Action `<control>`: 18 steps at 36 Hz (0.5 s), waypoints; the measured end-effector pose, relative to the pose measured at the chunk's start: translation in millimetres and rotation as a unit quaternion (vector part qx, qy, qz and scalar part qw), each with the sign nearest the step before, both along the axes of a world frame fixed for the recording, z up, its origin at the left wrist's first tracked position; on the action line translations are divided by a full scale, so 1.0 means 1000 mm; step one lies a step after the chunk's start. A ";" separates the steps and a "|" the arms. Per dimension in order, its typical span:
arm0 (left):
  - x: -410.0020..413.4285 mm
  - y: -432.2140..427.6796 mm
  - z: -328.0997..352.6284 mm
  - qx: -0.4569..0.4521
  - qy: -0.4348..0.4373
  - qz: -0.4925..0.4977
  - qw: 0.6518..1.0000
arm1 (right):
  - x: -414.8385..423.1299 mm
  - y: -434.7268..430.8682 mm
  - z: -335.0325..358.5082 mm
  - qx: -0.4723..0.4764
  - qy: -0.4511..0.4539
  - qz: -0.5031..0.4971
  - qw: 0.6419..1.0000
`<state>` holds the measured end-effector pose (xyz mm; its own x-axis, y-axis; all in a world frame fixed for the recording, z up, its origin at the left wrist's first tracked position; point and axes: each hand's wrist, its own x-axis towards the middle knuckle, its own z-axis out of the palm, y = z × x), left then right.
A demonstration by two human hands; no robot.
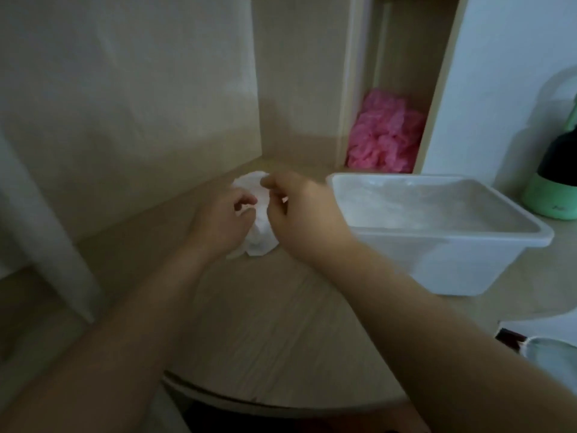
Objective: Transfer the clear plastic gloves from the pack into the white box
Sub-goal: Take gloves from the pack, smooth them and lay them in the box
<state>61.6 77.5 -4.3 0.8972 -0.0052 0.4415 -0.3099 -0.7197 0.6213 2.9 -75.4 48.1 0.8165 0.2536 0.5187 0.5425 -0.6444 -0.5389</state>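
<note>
Pack of gloves [260, 242], white and crumpled, lies on the desk [281, 323] between our hands, just left of the white box [437, 242]. Our left hand [218, 220] curls round its side and holds it; our right hand [303, 210] pinches its top edge (single gloves are too blurred to pick out). The box holds a cloudy layer of clear plastic [421, 201]. Behind it, a narrow shelf nook [402, 57] holds a pink crumpled bundle [384, 132].

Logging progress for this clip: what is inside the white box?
The white box holds what look like crinkled clear plastic gloves across its floor. Their number cannot be told; the near wall hides the front of the floor.
</note>
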 end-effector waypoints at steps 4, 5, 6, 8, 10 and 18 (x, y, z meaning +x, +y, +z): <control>0.004 0.016 -0.031 0.091 0.049 0.014 0.995 | 0.008 0.019 -0.037 0.009 0.121 0.015 0.993; 0.003 0.015 -0.035 0.089 0.061 0.011 0.994 | 0.013 0.018 -0.046 0.025 0.147 0.003 0.989; 0.003 0.014 -0.039 0.076 0.073 0.007 0.994 | 0.019 0.018 -0.055 0.043 0.170 -0.009 0.985; 0.005 0.011 -0.046 0.058 0.078 -0.002 0.995 | 0.031 0.018 -0.070 0.084 0.192 -0.033 0.977; 0.010 0.007 -0.052 0.039 0.074 -0.010 0.996 | 0.043 0.017 -0.081 0.127 0.207 -0.051 0.969; 0.031 -0.008 -0.070 -0.012 -0.029 0.030 0.999 | 0.079 0.014 -0.107 0.091 0.225 -0.096 0.965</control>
